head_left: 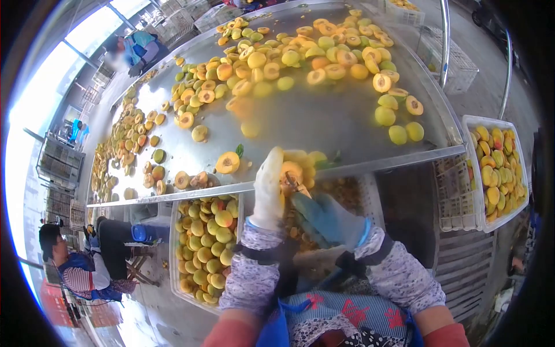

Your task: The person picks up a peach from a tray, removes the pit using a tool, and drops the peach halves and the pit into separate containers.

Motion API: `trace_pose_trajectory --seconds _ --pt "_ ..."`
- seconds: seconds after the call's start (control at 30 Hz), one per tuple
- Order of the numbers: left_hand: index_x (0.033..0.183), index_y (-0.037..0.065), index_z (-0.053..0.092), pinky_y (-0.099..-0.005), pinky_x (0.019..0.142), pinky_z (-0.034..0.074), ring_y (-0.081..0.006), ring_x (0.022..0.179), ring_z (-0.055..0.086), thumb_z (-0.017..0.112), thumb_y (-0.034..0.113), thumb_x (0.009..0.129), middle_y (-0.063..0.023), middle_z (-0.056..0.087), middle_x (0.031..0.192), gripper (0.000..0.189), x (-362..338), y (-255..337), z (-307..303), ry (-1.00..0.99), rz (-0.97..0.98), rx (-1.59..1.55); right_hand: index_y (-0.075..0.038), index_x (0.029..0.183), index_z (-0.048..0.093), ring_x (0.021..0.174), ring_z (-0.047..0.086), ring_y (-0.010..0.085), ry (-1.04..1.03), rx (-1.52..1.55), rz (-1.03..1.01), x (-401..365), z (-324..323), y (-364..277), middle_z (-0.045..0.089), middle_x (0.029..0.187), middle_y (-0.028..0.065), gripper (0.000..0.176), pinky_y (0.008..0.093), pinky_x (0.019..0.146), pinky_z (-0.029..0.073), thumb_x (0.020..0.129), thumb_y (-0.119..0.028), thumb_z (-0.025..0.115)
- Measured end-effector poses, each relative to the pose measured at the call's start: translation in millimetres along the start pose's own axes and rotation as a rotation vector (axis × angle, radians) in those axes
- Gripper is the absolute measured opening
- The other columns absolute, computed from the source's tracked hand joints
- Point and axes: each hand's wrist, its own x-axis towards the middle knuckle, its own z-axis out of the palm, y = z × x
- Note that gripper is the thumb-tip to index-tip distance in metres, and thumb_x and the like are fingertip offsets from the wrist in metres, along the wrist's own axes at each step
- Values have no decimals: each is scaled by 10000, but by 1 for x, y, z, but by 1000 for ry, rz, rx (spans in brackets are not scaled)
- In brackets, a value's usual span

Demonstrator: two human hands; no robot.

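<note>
My left hand (269, 188), in a white glove, is closed around a halved yellow peach (291, 172) just past the table's front edge. The cut face is turned toward my right hand (334, 218), which wears a blue-grey glove. Those fingers are closed on a small pitting knife (299, 188), its tip at the middle of the cut face; the glove hides most of the tool. Below my hands is a white crate (373, 199) holding brownish bits that look like pits. Left of it, a crate of whole peaches (202, 246) stands under the table edge.
The metal table (347, 130) carries many peach halves (228, 162), cut side up and down. Another full crate (502, 173) stands at the right beside a metal post (445, 46). A seated person (78, 269) works at the left; another person (139, 49) is farther back.
</note>
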Motion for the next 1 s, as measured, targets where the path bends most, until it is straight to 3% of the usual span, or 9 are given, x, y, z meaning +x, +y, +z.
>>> trace_pose_trajectory --seconds 0.1,0.3,0.37,0.47,0.53,0.7,0.8,0.9,1.0 --pt "1060 -63 634 -334 647 554 -251 731 666 469 358 1039 -192 691 915 452 -3 -17 1 7 188 92 -141 820 609 451 400 56 -206 436 390 -11 -5 -22 462 589 -62 392 227 397 272 1057 -434 500" --pt "908 -31 688 -286 593 527 -197 632 642 462 321 1045 -132 670 742 440 4 -17 0 -179 30 -41 -188 735 512 387 288 56 -140 305 336 -23 1 -22 355 531 -87 442 228 360 209 1040 -508 510" --pt "946 -12 689 -296 608 525 -195 649 640 496 339 1046 -119 680 778 413 0 -18 -9 -207 4 -83 -195 723 493 373 258 52 -225 527 591 -13 -7 -7 321 514 -89 461 218 343 191 1040 -529 498" --pt "1010 11 654 -332 630 540 -225 686 650 539 387 1035 -116 680 841 394 -12 -16 -1 -230 -270 -795 -166 781 513 337 241 46 -289 536 368 -25 7 -15 332 504 -74 449 196 299 183 1065 -508 448" --pt "956 45 617 -352 642 515 -257 730 609 503 458 1024 -134 639 893 434 -4 -32 1 -259 -143 -746 -163 800 515 342 246 50 -194 495 357 -21 9 -11 346 505 -71 438 211 306 204 1069 -501 440" --pt "1009 105 605 -360 620 515 -249 768 620 537 462 1010 -110 625 976 363 -9 -27 3 -127 -180 -1007 -128 843 585 430 435 87 74 -91 229 -4 -22 51 474 576 -40 356 262 383 342 1044 -418 536" --pt "1021 125 583 -361 622 513 -242 768 610 540 465 1004 -89 612 977 342 7 -34 -26 -160 -68 -1297 -83 1020 641 605 607 251 -74 -366 79 6 -35 60 628 757 91 226 366 556 488 1014 -304 594" --pt "1059 126 590 -334 603 518 -235 773 612 559 455 992 -76 616 937 337 -8 -6 -64 247 -61 -1051 -34 1149 639 812 629 455 50 -1389 -412 5 -57 102 675 940 257 286 509 727 516 989 -268 597" --pt "1106 70 635 -308 656 533 -205 795 648 564 350 1007 -70 669 935 306 -51 1 -129 468 -6 -533 -13 1086 633 904 648 475 147 -1436 130 0 -36 77 669 918 287 310 565 770 499 969 -299 617"
